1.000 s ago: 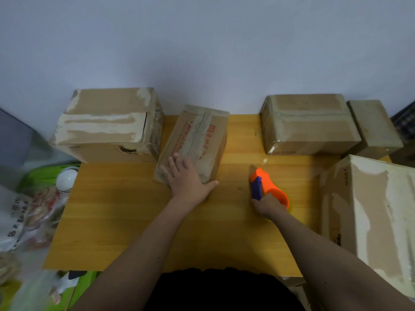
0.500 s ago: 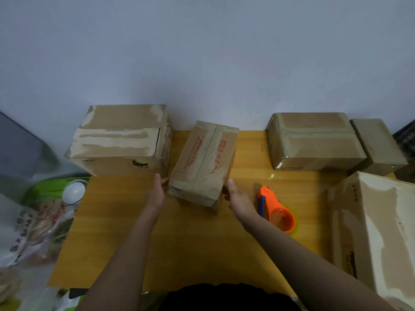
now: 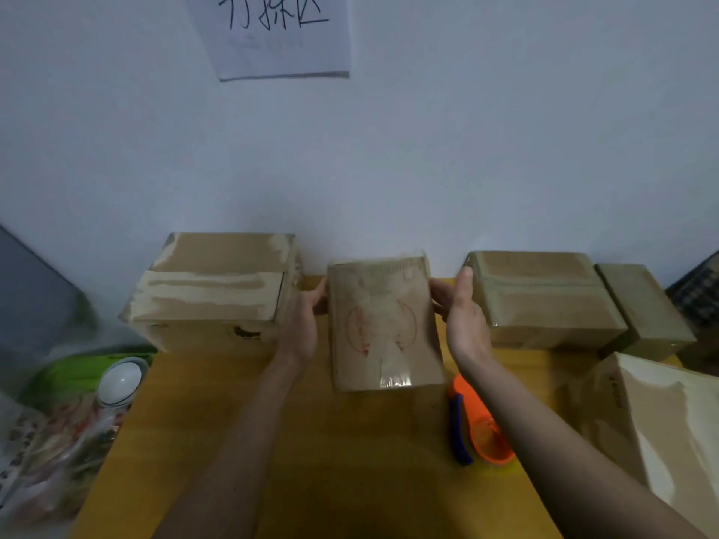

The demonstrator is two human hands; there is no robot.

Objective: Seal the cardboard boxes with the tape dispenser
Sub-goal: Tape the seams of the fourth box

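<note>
- Left hand point(image 3: 301, 328): on the left side of the small cardboard box point(image 3: 383, 324), fingers curled onto that side, gripping it.
- Right hand point(image 3: 465, 320): on the box's right side, palm turned inward, thumb up, fingers wrapped round the edge; also gripping. Box is clamped between both hands.
- Small box: held above the counter point(image 3: 311, 461), a broad face turned toward the camera, w/ faint red print on it & a glossy strip of clear tape near the lower edge. Blurred, so print can't be read.
- Tape dispenser point(image 3: 482, 425): orange body w/ blue handle, lying on the counter just below-right of the held box, partly under the right forearm. Neither hand touches it.
- Large box, left point(image 3: 218, 289): at the back-left of the counter, against the wall, pale worn patches across its top; close beside the left hand.
- Taped box, right point(image 3: 541, 297): at the back-right, shiny tape over the top, just behind the right hand.
- Smaller box point(image 3: 642, 305): touching the taped box's right side.
- Big box, near right point(image 3: 661, 422): at the right edge of the counter, partly cut off by the frame.
- Off the counter's left edge: white round lid point(image 3: 120, 381), green item & printed plastic bag point(image 3: 42, 461).
- Wall: paper sheet point(image 3: 272, 33) w/ handwritten characters, high above the boxes.
</note>
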